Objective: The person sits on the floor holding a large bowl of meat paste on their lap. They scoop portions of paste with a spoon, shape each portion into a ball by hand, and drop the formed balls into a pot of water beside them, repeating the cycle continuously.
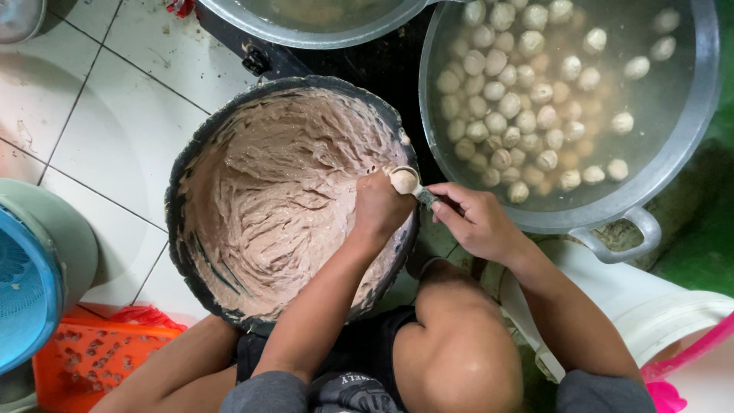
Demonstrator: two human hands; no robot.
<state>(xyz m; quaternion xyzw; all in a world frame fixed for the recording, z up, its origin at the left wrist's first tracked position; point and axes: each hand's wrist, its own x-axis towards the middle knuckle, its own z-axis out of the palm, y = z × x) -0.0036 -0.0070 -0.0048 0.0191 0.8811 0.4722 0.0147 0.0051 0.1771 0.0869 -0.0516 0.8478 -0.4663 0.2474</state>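
The right hand (478, 222) has its grip clamped on the handle of a metal spoon (409, 183), thumb and fingers pinched around the shaft; the spoon's bowl carries a pale lump of paste and sits right at the rim of the dark bowl (180, 191), on its side nearest the big pot; the left hand (380, 205) is curled into a closed fist against the spoon's bowl, touching it, with paste squeezed up at the top of the fist, so its grip is shut on paste; the fist rests just inside the dark bowl's rim, over the beige-pink paste (267, 199) that fills the bowl and is smeared in ridges up its walls.

Just beside the dark bowl, on the spoon's side, stands a wide metal pot (692, 130) of cloudy water; many pale round balls (505, 99) float in it, crowded toward the edge nearest the dark bowl and sparser farther off; one pot handle (638, 237) points toward the person. Beyond the dark bowl lies the rim of a second metal pot (306, 34); the bowl stands on a white tiled floor (115, 115). On the far side of the bowl from the pot are a blue fan (27, 283) and an orange crate (92, 356); the person's bare knee (459, 344) is close under the hands; a white bucket (665, 313) stands beneath the pot handle.
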